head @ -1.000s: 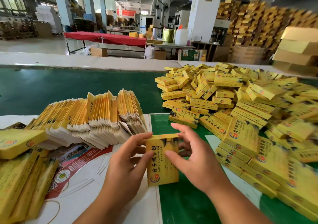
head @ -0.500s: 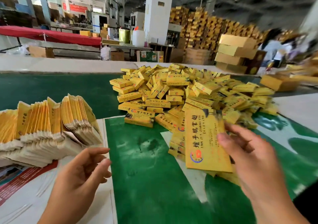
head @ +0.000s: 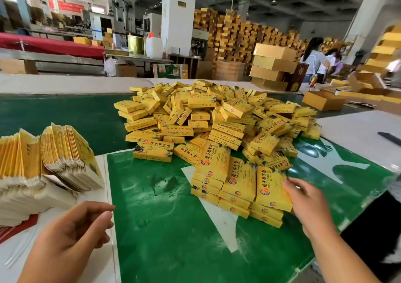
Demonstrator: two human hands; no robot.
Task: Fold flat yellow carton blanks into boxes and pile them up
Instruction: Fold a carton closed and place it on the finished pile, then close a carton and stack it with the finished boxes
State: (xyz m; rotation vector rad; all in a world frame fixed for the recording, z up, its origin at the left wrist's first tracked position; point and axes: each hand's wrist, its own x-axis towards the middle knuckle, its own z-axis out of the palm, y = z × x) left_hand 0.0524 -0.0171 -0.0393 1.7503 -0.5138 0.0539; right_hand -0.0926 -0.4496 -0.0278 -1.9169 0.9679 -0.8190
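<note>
A folded yellow box point(head: 272, 190) lies on top of the right-hand one of three neat stacks of boxes point(head: 233, 192) at the near edge of a big loose heap of folded boxes point(head: 217, 117). My right hand point(head: 304, 200) holds this box by its right edge, fingers on top. Flat yellow carton blanks point(head: 65, 159) stand on edge in a fanned row at the left. My left hand point(head: 73, 237) hovers below them over a white sheet, fingers loosely curled and holding nothing.
The green table surface point(head: 165, 217) lies between my hands. A dark flat tool point(head: 389, 138) rests on a white board at the right. An open brown carton point(head: 323, 100) sits behind the heap. People work at the far right point(head: 314, 59), with stacked cartons behind.
My right hand carried the folded box from in front of me to the right and set it on the right-hand stack. My left hand let go and stayed at the left.
</note>
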